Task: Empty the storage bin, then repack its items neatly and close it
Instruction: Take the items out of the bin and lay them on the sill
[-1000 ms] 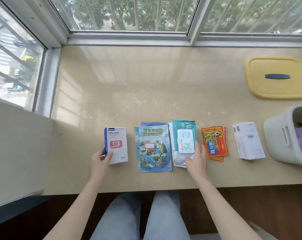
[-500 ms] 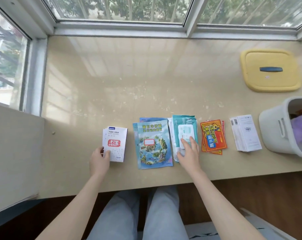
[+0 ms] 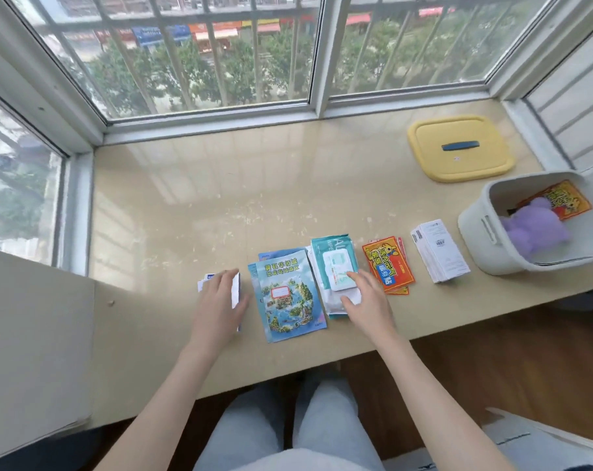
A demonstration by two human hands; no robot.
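Location: a home, at a bay window on an upper floor. A beige stone ledge (image 3: 220, 198) runs left to right in front of me; white window frames (image 3: 317, 56) enclose it on the far, left and right sides; security bars (image 3: 213, 45) stand outside the far glass; treetops (image 3: 186, 73) and shop awnings (image 3: 220, 30) lie below. My knees (image 3: 288, 430) are at the near edge, above a wooden floor (image 3: 492, 362). Household goods present: a wipes pack (image 3: 336, 253); a storage bin (image 3: 475, 239) holding a purple plush toy (image 3: 533, 226).
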